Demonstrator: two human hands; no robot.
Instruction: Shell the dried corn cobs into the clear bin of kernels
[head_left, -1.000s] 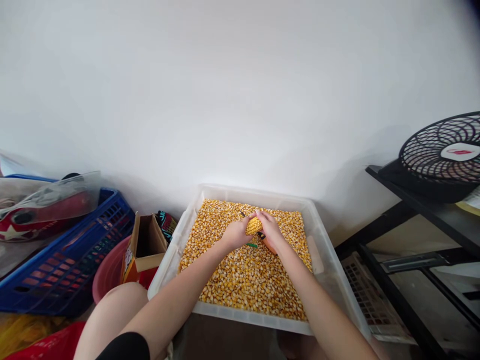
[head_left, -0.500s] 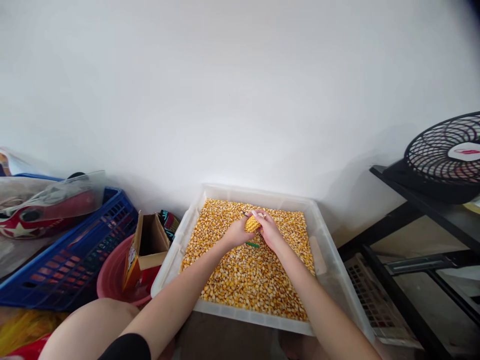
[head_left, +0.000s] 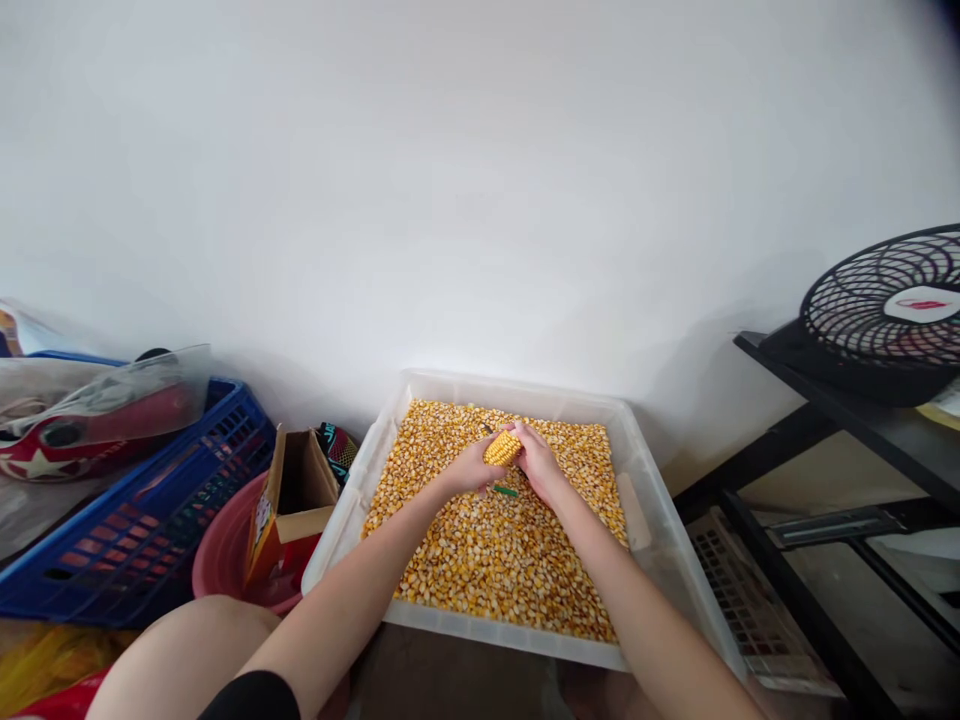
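both hands stay closed around the corn cob (head_left: 502,448) over the far middle of the tub (head_left: 651,520) of loose kernels (head_left: 487,550), left hand (head_left: 471,467) and right hand (head_left: 538,462) barely shifted, so shelling seems ongoing.

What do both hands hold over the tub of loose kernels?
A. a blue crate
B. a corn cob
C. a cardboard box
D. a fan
B: the left hand and right hand grip a yellow corn cob above the kernel-filled tub.
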